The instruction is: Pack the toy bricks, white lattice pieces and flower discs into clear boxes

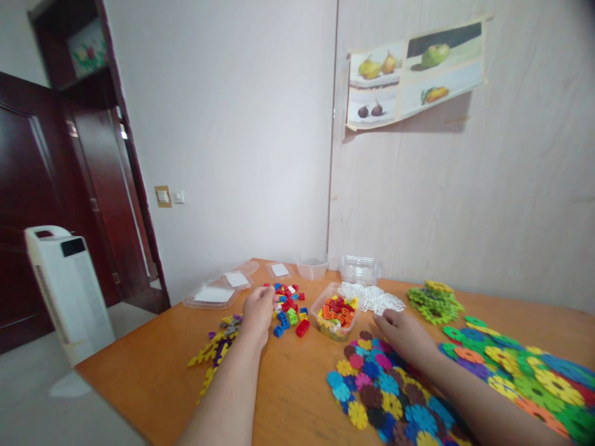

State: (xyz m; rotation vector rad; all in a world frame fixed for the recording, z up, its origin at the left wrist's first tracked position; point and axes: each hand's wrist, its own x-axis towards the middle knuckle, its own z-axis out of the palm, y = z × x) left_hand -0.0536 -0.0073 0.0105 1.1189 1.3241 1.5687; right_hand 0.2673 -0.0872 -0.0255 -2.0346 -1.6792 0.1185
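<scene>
My left hand (258, 310) is at the left edge of a pile of small building bricks (292, 317) in red, blue, green and yellow. Its fingers are curled together, and I cannot make out what is in them. My right hand (403, 334) is closed above the far end of a spread of flower-shaped discs (372, 395), just in front of white lattice-like pieces (372, 298). Whatever it may hold is hidden. Between the hands stands a clear plastic tub (335, 334) filled with orange, red and yellow pieces.
Left lie yellow and purple notched pieces (218, 350) and clear lids (211, 297) with white labels. Clear containers (312, 267) stand by the wall. Green pieces (434, 303) and larger colourful discs (525, 378) cover the right. A white appliance (69, 291) stands beyond the table's left edge.
</scene>
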